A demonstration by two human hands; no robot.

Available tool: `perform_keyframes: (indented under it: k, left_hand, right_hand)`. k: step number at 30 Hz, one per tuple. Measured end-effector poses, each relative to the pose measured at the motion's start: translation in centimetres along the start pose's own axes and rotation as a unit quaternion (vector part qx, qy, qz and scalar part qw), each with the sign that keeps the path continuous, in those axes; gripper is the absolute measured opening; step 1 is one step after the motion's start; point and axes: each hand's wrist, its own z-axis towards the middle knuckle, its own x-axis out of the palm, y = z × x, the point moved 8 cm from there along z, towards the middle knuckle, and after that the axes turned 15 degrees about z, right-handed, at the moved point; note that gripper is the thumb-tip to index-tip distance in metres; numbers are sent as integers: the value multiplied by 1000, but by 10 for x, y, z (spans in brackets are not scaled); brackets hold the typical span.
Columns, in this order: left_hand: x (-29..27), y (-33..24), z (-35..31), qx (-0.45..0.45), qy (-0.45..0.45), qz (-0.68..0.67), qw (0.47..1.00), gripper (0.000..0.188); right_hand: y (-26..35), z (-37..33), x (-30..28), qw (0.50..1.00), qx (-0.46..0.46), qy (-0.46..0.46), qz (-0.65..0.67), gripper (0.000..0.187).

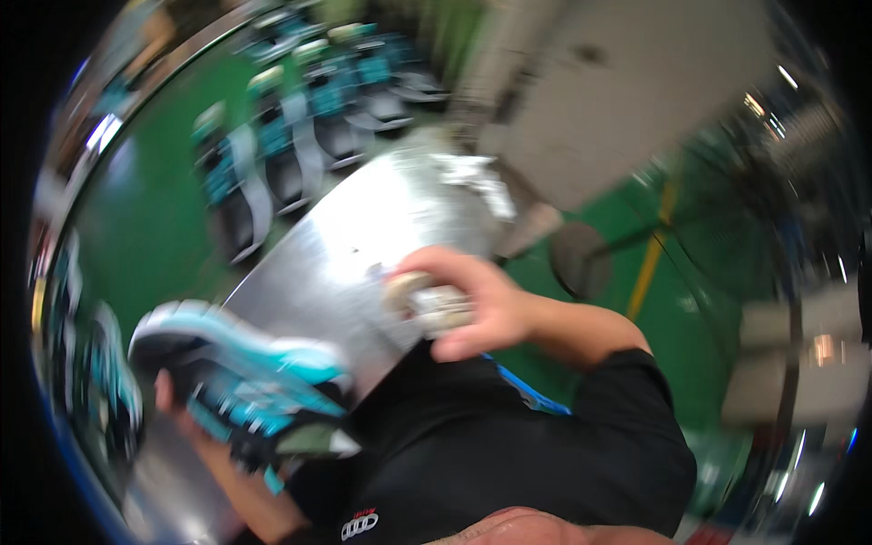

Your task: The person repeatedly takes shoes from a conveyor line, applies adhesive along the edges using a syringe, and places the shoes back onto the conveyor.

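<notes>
At the lower left, my left hand (182, 409) is closed on a teal and black sneaker (259, 359) with a pale sole. The shoe is tilted on its side, sole edge upward, with its dark laces toward my arm. My right hand (486, 304) curls round a beige, ring-like object (445, 309) with a whitish middle. Motion blur hides its exact kind. It hangs above the near right part of a shiny metal tabletop (309, 263), apart from the sneaker.
Several similar teal and black shoes (282, 136) stand in a row on a green surface (150, 209) beyond the table. A crumpled white piece (477, 177) lies at the table's far corner. A large grey panel (627, 91) and a dark round-caged fan (736, 200) are to the right.
</notes>
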Motion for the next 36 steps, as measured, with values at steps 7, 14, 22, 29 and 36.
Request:
perform_keyframes:
  k: [7, 14, 22, 29, 36]
  left_hand:
    - [42, 10, -3, 49, -36, 90, 994, 62]
    - [29, -7, -13, 85, 28, 91, 992, 69]
    - [32, -10, -16, 132, 44, 125, 982, 70]
    - [36, -17, -21, 137, 67, 159, 976, 70]
    - [41, -19, -22, 144, 85, 149, 975, 69]
  right_hand:
    - [43, 18, 36, 987, -63, 50, 142, 80]
    - [27, 76, 102, 949, -22, 160, 271, 77]
    - [21, 90, 122, 955, 21, 169, 243, 78]
    - [16, 91, 130, 949, 44, 179, 254, 78]
    - [10, 94, 128, 969, 59, 146, 192, 69]
